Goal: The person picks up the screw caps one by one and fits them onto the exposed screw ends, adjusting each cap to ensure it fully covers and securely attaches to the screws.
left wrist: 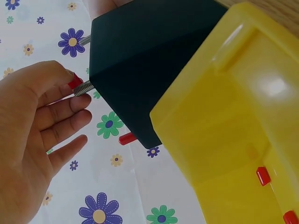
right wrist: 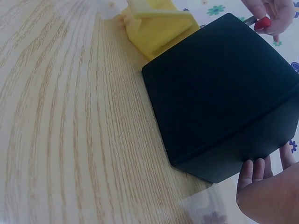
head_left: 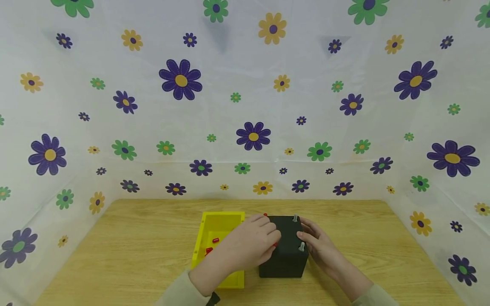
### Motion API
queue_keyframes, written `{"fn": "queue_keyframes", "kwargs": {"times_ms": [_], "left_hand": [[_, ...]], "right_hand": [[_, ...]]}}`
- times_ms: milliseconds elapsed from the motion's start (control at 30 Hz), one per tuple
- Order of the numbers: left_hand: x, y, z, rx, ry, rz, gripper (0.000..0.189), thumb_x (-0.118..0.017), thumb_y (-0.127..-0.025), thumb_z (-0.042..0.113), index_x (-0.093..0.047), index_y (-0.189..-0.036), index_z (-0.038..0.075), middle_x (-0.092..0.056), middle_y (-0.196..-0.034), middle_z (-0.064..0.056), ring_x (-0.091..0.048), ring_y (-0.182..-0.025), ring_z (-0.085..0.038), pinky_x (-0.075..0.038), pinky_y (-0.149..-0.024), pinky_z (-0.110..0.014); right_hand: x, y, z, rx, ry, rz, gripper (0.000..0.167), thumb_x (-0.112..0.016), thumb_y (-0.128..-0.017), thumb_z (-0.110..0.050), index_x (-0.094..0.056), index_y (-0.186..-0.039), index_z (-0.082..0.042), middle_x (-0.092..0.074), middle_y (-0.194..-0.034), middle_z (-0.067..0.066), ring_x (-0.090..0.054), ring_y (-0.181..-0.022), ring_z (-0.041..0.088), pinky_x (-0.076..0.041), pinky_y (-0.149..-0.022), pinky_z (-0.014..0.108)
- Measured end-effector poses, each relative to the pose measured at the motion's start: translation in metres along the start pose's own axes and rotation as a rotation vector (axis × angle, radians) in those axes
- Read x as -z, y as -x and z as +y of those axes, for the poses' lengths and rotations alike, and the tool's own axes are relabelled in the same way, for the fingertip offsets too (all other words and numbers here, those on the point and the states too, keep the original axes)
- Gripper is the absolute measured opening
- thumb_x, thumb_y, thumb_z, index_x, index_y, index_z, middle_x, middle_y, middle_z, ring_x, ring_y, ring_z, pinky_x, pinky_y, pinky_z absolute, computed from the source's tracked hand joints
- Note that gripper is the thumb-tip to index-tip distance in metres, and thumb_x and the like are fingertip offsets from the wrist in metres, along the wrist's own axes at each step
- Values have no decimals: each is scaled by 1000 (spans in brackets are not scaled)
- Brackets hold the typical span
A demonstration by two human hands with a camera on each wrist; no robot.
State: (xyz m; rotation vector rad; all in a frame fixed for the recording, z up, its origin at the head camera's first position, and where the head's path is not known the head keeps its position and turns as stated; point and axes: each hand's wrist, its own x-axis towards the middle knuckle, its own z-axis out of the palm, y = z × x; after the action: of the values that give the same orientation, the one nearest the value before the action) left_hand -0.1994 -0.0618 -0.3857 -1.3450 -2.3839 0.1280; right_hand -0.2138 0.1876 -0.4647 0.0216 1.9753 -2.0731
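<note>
A black box (head_left: 283,265) stands on the table with threaded bolts rising from its top. My left hand (head_left: 250,240) is over its left edge. Thumb and fingertips pinch a small red cap (left wrist: 74,81) against the tip of a bolt (left wrist: 84,88). At the box's far left corner is another red cap (left wrist: 126,138). Two bare bolts show on the right side, the near one (head_left: 302,246) beside my right thumb. My right hand (head_left: 325,255) holds the box's right side, thumb on the top edge and fingers along the side.
Just left of the box is a yellow bin (head_left: 223,213) with several loose red caps (head_left: 216,240) inside; my left forearm crosses over it. Wood-grain table (head_left: 145,242) lies around them. A white flowered cloth (head_left: 245,106) rises behind and at both sides.
</note>
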Motion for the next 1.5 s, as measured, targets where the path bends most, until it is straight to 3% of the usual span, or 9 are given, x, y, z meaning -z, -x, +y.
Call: {"fn": "queue_keyframes", "kwargs": {"times_ms": [300,533,833,933,1133,1500], "left_hand": [[2,1,1,-2,11,4,18,-74,-99,34,-73,-111,21,-76,-106,8,-65,-103,-13,-52,-111,-31],[0,3,0,9,17,16,15,-73,-99,34,-73,-108,22,-75,-102,8,-65,-103,-13,-52,-114,-33],[0,4,-1,8,24,60,13,-75,-98,32,-71,-104,20,-71,-98,7,-64,-100,-13,-52,-112,-32],[0,5,-2,13,30,67,13,-75,-98,32,-71,-104,21,-71,-98,7,-65,-100,-13,-53,-111,-32],[2,6,-5,34,48,26,15,-73,-99,33,-71,-108,22,-72,-103,7,-65,-103,-14,-52,-115,-34],[-1,9,-10,11,-1,41,12,-72,-98,33,-70,-102,22,-69,-96,8,-63,-100,-14,-50,-113,-33]], "right_hand": [[-1,-1,0,3,0,7,67,-59,-107,-18,-29,-165,-9,-30,-170,21,-52,-137,19,-48,-101,13],[-1,-1,0,-3,11,9,67,-59,-107,-19,-29,-166,-10,-29,-171,20,-46,-147,26,-42,-116,26],[-2,0,-1,-7,8,24,67,-59,-107,-18,-29,-166,-9,-29,-171,21,-45,-148,28,-36,-124,36],[-2,0,-1,-4,5,32,67,-59,-106,-17,-30,-165,-8,-29,-171,21,-46,-147,27,-40,-120,30],[-3,1,-2,10,-13,29,67,-60,-105,-15,-30,-165,-7,-30,-170,22,-54,-134,16,-49,-97,11],[1,-1,1,42,-40,-16,69,-58,-105,-13,-26,-166,-5,-29,-170,23,-59,-118,3,-50,-97,12]]}}
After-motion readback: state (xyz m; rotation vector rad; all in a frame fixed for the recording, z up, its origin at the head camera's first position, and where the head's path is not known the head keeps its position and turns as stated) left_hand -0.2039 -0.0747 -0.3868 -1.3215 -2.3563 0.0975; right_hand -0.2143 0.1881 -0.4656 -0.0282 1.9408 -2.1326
